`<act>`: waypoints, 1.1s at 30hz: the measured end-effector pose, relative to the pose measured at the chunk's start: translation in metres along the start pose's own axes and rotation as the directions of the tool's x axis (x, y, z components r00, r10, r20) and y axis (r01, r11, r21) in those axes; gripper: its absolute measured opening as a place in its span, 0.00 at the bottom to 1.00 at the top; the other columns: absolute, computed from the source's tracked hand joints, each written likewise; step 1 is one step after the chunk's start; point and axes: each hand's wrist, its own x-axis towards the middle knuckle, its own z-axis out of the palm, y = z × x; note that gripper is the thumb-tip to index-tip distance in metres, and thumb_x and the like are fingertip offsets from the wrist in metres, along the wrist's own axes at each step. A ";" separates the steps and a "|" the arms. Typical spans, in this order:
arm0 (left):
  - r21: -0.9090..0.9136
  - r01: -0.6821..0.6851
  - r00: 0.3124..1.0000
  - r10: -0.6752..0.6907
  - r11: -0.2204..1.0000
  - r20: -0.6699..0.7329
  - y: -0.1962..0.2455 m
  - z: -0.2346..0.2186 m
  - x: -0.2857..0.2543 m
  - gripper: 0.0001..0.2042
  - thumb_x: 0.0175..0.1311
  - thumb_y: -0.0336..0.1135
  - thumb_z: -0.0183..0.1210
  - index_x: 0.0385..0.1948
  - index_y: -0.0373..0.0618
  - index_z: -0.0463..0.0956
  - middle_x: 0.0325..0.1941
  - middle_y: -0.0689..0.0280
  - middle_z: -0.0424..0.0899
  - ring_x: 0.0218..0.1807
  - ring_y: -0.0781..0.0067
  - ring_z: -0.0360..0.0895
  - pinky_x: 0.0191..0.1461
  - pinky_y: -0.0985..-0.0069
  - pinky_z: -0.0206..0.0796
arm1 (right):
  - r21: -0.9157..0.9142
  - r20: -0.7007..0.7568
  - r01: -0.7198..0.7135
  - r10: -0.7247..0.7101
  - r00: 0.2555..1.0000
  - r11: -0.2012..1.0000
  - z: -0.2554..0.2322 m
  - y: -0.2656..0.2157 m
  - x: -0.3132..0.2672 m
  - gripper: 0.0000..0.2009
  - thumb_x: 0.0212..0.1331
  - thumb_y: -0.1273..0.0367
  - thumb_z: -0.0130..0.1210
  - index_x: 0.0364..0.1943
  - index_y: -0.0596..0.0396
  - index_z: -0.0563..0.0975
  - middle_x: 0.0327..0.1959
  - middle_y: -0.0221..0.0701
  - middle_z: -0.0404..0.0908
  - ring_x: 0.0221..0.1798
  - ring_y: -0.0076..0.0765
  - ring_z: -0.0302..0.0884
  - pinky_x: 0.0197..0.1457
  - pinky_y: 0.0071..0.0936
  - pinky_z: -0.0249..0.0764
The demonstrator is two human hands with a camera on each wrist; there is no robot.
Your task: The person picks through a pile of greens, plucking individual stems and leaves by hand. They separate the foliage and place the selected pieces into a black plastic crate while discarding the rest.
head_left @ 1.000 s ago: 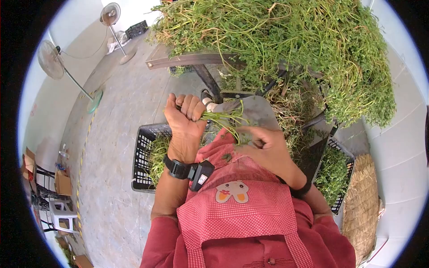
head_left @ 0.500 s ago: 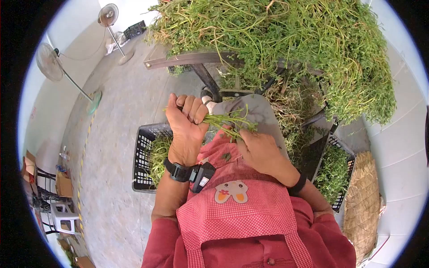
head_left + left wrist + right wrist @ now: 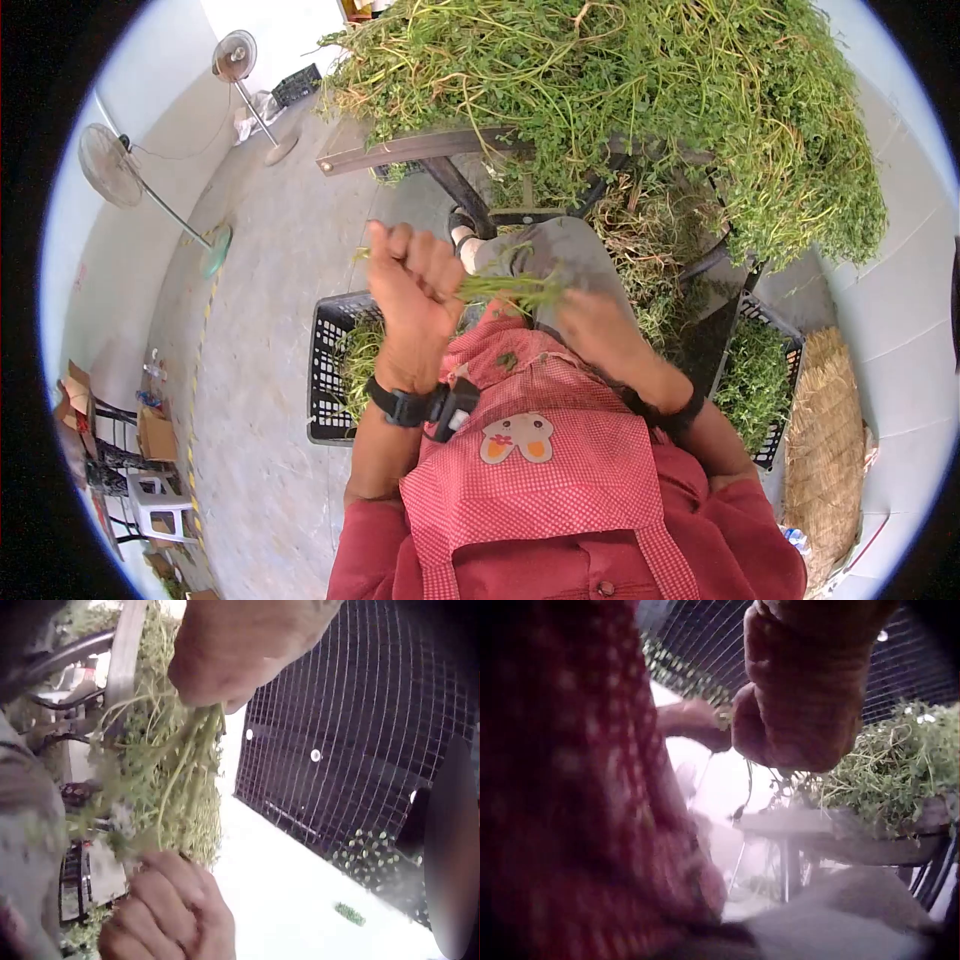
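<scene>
Bright, even daylight with soft shadows, fisheye bending and black vignette round the head view, motion blur over the right hand and the thin green herb sprigs, smeared, overexposed white patches in both wrist views.

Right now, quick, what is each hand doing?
Left hand: fist gripping a bunch of green stems.
Right hand: blurred, at the stems' leafy ends; grip cannot be told.
</scene>
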 end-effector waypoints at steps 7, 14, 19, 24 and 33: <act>-0.039 0.031 0.991 -0.026 0.999 0.132 0.006 0.002 0.004 0.20 0.70 0.48 0.39 0.15 0.53 0.57 0.09 0.77 0.46 0.10 0.83 0.39 0.10 0.81 0.32 | -0.124 0.248 0.177 -0.143 0.958 0.976 0.005 -0.030 -0.029 0.11 0.59 0.68 0.41 0.23 0.59 0.67 0.16 0.34 0.66 0.15 0.45 0.60 0.23 0.36 0.63; -0.144 0.134 0.947 -0.084 0.980 0.310 0.036 0.003 -0.015 0.21 0.69 0.51 0.41 0.15 0.53 0.56 0.09 0.77 0.45 0.10 0.84 0.39 0.10 0.81 0.31 | -0.823 -0.026 0.272 -0.511 0.859 0.499 -0.046 0.080 -0.021 0.08 0.59 0.68 0.44 0.33 0.59 0.72 0.21 0.35 0.71 0.18 0.41 0.67 0.22 0.29 0.64; -0.208 0.215 0.910 -0.119 0.954 0.397 0.028 -0.001 -0.010 0.19 0.70 0.44 0.40 0.16 0.50 0.57 0.09 0.76 0.46 0.09 0.85 0.39 0.10 0.82 0.31 | 0.668 -0.154 -0.060 0.217 0.964 0.742 -0.028 0.006 -0.011 0.08 0.59 0.69 0.51 0.40 0.56 0.73 0.26 0.27 0.73 0.21 0.17 0.66 0.17 0.12 0.55; -0.229 0.252 0.907 -0.147 0.940 0.395 0.024 0.001 -0.005 0.19 0.70 0.45 0.39 0.17 0.50 0.57 0.08 0.77 0.46 0.09 0.85 0.39 0.10 0.82 0.31 | 0.617 0.110 -0.025 -0.054 0.992 0.787 -0.011 0.003 0.013 0.09 0.60 0.68 0.52 0.41 0.57 0.73 0.25 0.24 0.73 0.18 0.12 0.63 0.16 0.09 0.53; -0.178 0.341 0.897 -0.263 0.923 0.355 0.003 -0.007 -0.008 0.20 0.71 0.49 0.37 0.17 0.51 0.58 0.08 0.76 0.46 0.09 0.84 0.39 0.10 0.81 0.33 | 0.798 -0.327 0.170 0.178 0.928 0.579 -0.029 0.041 0.030 0.05 0.59 0.69 0.50 0.32 0.56 0.73 0.19 0.23 0.69 0.16 0.14 0.60 0.14 0.13 0.49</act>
